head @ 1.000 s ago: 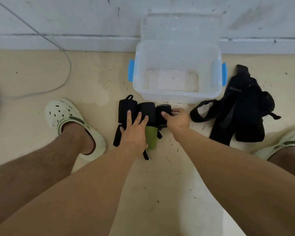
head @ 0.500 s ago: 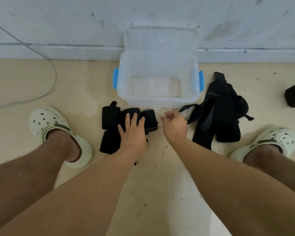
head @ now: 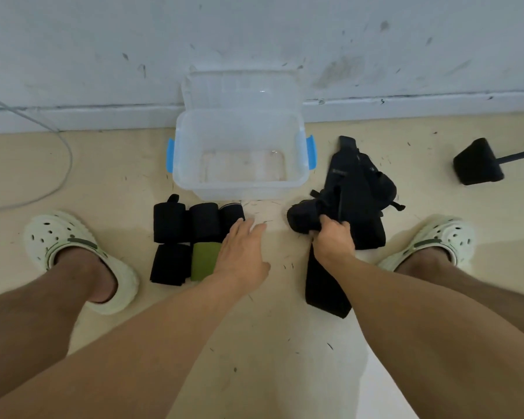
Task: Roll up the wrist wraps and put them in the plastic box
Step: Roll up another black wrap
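Near, on the beige floor (head: 127, 176), right hand (head: 333, 241) with fingers (head: 325, 223) curled round the end of a black wrist wrap (head: 304, 217), its soft woven strap trailing down under the wrist toward the near side. Left hand (head: 242, 252) just left of it, fingers straight and spread, holding nothing, fingertips at the near right corner of the rolled wraps (head: 198, 222). Three black fabric rolls standing in a row, touching one another, the leftmost with a small loop on top; nearer, a flat black piece and an olive-green one (head: 203, 260) side by side. Right of the gripped wrap, a heap of black straps (head: 360, 189), limp and matte. Pale perforated clogs (head: 64, 237) at both sides. Farther, the clear plastic box (head: 239, 189), rectangular with rounded corners and blue latches, lid tipped back against the scuffed white wall (head: 254, 31), nothing seen inside. Far right, a black wedge-shaped block on a rod (head: 475, 161); far left, a thin grey cable (head: 67, 152).
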The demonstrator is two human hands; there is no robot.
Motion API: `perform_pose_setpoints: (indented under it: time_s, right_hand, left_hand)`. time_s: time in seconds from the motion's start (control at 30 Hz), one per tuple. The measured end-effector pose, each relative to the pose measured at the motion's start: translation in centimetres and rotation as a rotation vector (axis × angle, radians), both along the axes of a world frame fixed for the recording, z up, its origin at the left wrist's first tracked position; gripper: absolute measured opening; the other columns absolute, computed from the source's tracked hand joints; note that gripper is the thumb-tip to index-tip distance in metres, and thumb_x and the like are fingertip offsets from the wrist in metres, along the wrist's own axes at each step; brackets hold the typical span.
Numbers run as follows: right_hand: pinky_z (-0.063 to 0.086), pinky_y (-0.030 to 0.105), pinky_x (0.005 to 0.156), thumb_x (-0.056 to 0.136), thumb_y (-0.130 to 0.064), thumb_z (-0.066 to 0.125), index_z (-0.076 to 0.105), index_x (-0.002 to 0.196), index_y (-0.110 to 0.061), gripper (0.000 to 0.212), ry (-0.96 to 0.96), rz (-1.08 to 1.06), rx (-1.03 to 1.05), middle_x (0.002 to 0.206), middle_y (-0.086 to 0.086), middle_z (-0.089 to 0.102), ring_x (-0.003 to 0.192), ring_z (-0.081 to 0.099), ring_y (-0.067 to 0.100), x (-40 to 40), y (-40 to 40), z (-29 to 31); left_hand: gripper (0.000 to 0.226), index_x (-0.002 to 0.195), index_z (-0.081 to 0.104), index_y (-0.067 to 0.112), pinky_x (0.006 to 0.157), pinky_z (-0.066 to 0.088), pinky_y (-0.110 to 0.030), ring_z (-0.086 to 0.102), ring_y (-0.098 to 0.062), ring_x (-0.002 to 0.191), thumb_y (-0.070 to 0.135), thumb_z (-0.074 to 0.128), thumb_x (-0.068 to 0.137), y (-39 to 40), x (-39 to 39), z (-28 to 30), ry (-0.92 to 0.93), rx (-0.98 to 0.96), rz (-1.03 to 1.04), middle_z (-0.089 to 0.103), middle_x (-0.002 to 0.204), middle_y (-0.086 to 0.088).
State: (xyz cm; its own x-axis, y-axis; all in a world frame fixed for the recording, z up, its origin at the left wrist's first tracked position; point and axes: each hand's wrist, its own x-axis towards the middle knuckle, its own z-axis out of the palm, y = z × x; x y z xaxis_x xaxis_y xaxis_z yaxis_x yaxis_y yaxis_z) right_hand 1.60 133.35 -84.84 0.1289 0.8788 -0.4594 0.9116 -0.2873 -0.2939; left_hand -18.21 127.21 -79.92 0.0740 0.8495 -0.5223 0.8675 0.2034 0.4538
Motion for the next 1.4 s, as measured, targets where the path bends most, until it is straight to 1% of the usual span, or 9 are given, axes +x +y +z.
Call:
perform_pose_setpoints:
  time_s: [0.07,0.2,0.47,0.63,0.83,0.93,1.1,1.2,1.4]
  right_hand:
    - [0.052,0.045,0.09,0.106,-0.027,0.051,0.057,0.119,-0.015,0.018,0.083,-0.085,0.085,0.101,0.002,0.056,0.113,0.056,0.03,0.6,0.1,1.3]
    - [0.057,0.047,0.086,0.106,-0.033,0.052,0.054,0.119,-0.013,0.024,0.152,-0.083,0.23,0.102,0.007,0.06,0.094,0.063,0.028,1.9,0.4,5.8]
    - [0.053,0.034,0.072,0.103,-0.036,0.059,0.059,0.122,-0.016,0.028,0.247,0.309,0.296,0.094,0.001,0.07,0.08,0.065,0.019,2.4,1.0,21.1]
    - [0.056,0.036,0.07,0.096,-0.037,0.068,0.063,0.102,-0.021,0.018,0.304,0.5,0.363,0.083,-0.003,0.071,0.074,0.066,0.015,0.6,-3.1,29.8]
    - [0.043,0.005,0.071,0.085,-0.001,0.078,0.063,0.083,-0.033,0.035,0.414,0.484,0.296,0.088,-0.02,0.066,0.082,0.059,-0.013,0.1,-7.1,32.5]
    - [0.045,0.006,0.069,0.086,0.005,0.074,0.065,0.085,-0.031,0.037,0.476,0.332,0.399,0.091,-0.017,0.067,0.083,0.061,-0.011,0.4,-6.4,32.3]
    - [0.043,0.003,0.068,0.084,0.006,0.071,0.066,0.099,-0.035,0.044,0.522,0.241,0.501,0.103,-0.021,0.062,0.091,0.059,-0.012,0.9,-4.3,32.8]
    - [0.048,0.011,0.079,0.084,0.007,0.069,0.064,0.108,-0.041,0.055,0.483,0.226,0.513,0.11,-0.025,0.058,0.1,0.061,0.001,2.0,-3.6,32.4]
    - [0.045,0.008,0.068,0.084,0.008,0.065,0.064,0.107,-0.044,0.057,0.358,0.247,0.43,0.118,-0.014,0.063,0.098,0.061,0.005,3.5,-1.9,31.7]
  left_hand:
    - [0.085,0.163,0.024,0.018,0.129,0.017,-0.039,0.007,-0.023,0.159,0.025,0.074,0.094,0.0,0.1,1.2,-0.027,-0.009,-0.033,0.017,0.171,-0.005]
    - [0.079,0.161,0.03,0.02,0.123,0.028,-0.037,0.024,-0.023,0.153,0.03,0.073,0.096,0.8,0.1,5.4,-0.038,-0.033,-0.106,0.029,0.166,-0.002]
    - [0.06,0.149,0.05,0.02,0.102,0.039,-0.027,0.053,-0.019,0.133,0.051,0.062,0.1,2.3,-0.6,19.0,-0.288,-0.044,0.126,0.054,0.146,0.005]
    - [0.062,0.129,0.067,0.025,0.107,0.053,-0.043,0.066,-0.014,0.118,0.072,0.059,0.089,-0.1,-0.1,26.1,-0.718,-0.081,0.357,0.072,0.125,0.006]
    - [0.07,0.131,0.07,0.017,0.102,0.057,-0.053,0.069,-0.026,0.123,0.07,0.061,0.086,-3.1,-0.9,26.5,-1.262,-0.149,0.644,0.073,0.13,-0.007]
    - [0.062,0.129,0.071,0.014,0.104,0.055,-0.05,0.069,-0.024,0.121,0.064,0.06,0.094,-2.9,-1.3,26.0,-1.251,-0.08,0.744,0.075,0.125,-0.006]
    - [0.022,0.111,0.077,0.006,0.106,0.054,-0.048,0.072,-0.032,0.114,0.019,0.071,0.094,-2.7,-2.5,26.0,-1.08,0.041,0.671,0.079,0.109,-0.013]
    - [0.016,0.1,0.078,0.015,0.099,0.056,-0.047,0.075,-0.029,0.102,0.018,0.08,0.084,-2.5,-3.1,25.8,-0.948,0.13,0.637,0.08,0.102,-0.009]
    - [0.015,0.088,0.071,0.025,0.089,0.055,-0.037,0.072,-0.016,0.089,0.012,0.077,0.09,-2.8,-3.0,25.6,-0.879,0.228,0.434,0.077,0.091,0.003]
